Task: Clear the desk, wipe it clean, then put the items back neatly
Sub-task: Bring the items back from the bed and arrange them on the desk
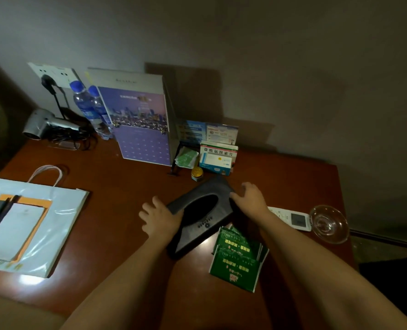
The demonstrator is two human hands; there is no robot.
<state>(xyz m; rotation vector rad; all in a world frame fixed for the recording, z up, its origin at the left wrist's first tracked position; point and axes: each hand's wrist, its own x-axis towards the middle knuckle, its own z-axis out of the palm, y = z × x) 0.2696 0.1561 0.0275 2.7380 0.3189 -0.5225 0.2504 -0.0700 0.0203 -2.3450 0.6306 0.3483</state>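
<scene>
A dark grey tissue box cover (200, 210) with an oval opening sits tilted in the middle of the reddish wooden desk (117, 186). My left hand (158, 216) grips its left edge and my right hand (250, 198) grips its right far corner. Green sachets (237, 256) lie just in front of the box. A white remote (293, 219) and a glass ashtray (328, 223) rest to the right of my right wrist.
At the back stand a purple calendar (142, 129), two water bottles (90, 108), a hair dryer (48, 125), medicine boxes (218, 156), leaflets (206, 131) and a small gold-lidded jar (197, 173). A white paper bag (31, 225) with notepads lies at the left.
</scene>
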